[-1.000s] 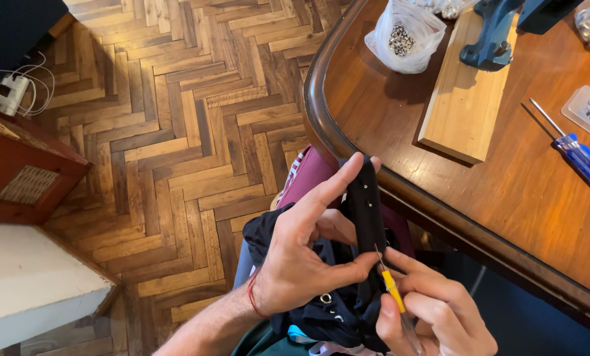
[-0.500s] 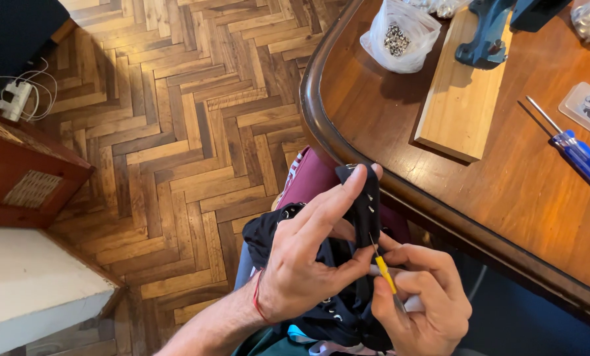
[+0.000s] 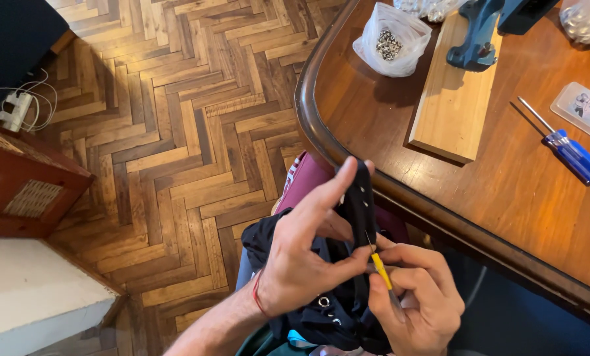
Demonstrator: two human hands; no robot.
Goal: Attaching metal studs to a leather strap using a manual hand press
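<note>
The left hand [image 3: 301, 264] holds a black strap [image 3: 361, 204] of soft, matte fabric, a flat band with a row of small pale dots along it, which may be holes or rivets; the view is too small to tell. Its grip is pressed on the strap: the forefinger lies stretched along the band's outer side and the thumb presses from below. The strap stands nearly upright in the picture, its long axis running from the bundle in the lap up toward the rim of the surface [image 3: 505, 198], its free end pointing at that rim.

The right hand [image 3: 417, 303] pinches a thin tool with a yellow handle [image 3: 382, 270], fingers curled tight about it. The tool is slim and straight, its fine metal tip slanting up and left to meet the strap's edge just above the left thumb.

Below the hands lies crumpled dark cloth [image 3: 321, 316] with shiny metal eyelets, over a maroon garment [image 3: 308, 178].

The surface is glossy brown wood with a rounded, moulded rim. On it rest a pale, raw wooden board [image 3: 449, 112], a clear plastic bag of small metal pieces [image 3: 388, 43], a screwdriver with a blue handle [image 3: 575, 155] and a small clear packet [image 3: 583, 109]. The floor [image 3: 176, 118] is herringbone parquet.
</note>
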